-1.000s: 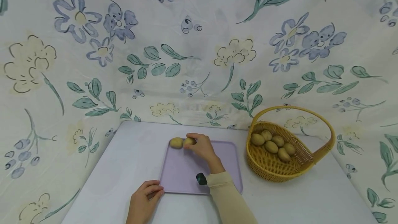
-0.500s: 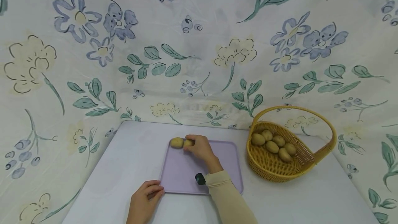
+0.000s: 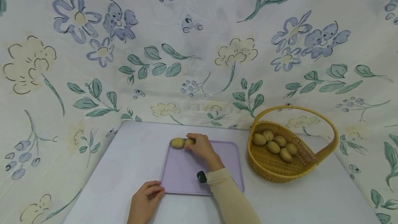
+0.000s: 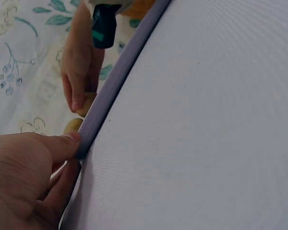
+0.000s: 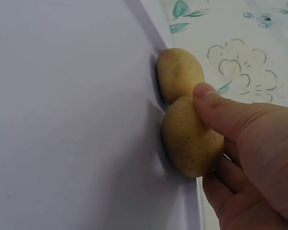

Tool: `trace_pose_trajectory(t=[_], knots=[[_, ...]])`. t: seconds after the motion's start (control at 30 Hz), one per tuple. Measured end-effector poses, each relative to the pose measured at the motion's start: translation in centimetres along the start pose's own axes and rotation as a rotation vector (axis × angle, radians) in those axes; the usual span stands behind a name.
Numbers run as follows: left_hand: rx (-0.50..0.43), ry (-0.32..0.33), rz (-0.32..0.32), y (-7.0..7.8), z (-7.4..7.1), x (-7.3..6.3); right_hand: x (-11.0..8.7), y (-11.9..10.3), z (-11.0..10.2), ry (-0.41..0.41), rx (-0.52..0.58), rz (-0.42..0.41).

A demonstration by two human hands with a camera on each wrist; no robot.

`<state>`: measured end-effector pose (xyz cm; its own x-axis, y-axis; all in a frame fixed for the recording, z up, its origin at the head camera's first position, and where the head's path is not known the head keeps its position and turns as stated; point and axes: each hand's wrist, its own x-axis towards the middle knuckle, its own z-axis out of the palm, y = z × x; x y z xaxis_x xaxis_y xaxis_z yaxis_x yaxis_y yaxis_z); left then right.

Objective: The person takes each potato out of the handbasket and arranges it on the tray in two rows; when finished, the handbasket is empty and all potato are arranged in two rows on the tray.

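My right hand (image 3: 203, 151) pinches a potato (image 5: 189, 139) between thumb and fingers at the back rim of a lilac tray (image 3: 186, 168). Against that potato's end lies a second potato (image 5: 180, 74), in the tray's back left corner. In the right wrist view both line up along the raised rim, and the fingers are partly hidden behind the held one. My left hand (image 3: 145, 198) grips the tray's front left corner, with its thumb (image 4: 65, 146) against the rim and the fingers curled below it.
A yellow wicker basket (image 3: 273, 175) with a tall handle stands right of the tray, holding several potatoes (image 3: 273, 147). The white table (image 3: 130, 155) meets a floral cloth backdrop (image 3: 202, 61) behind. A dark wrist device (image 3: 201, 177) sits by the right cuff, above the tray.
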<state>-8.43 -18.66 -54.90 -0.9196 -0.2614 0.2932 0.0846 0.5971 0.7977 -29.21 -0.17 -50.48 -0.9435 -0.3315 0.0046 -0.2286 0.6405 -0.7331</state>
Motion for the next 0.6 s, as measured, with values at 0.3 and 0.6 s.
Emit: trace_pose_trajectory(t=[0.3, 0.6], knots=[[-0.004, 0.007, 0.001, 0.0, 0.0, 0.0, -0.1, -0.3, -0.5, -0.001, 0.003, -0.007], [0.005, -0.001, -0.024, 0.1, 0.0, 0.0, -1.2, -0.8, -3.0, 0.041, 0.134, -0.075]])
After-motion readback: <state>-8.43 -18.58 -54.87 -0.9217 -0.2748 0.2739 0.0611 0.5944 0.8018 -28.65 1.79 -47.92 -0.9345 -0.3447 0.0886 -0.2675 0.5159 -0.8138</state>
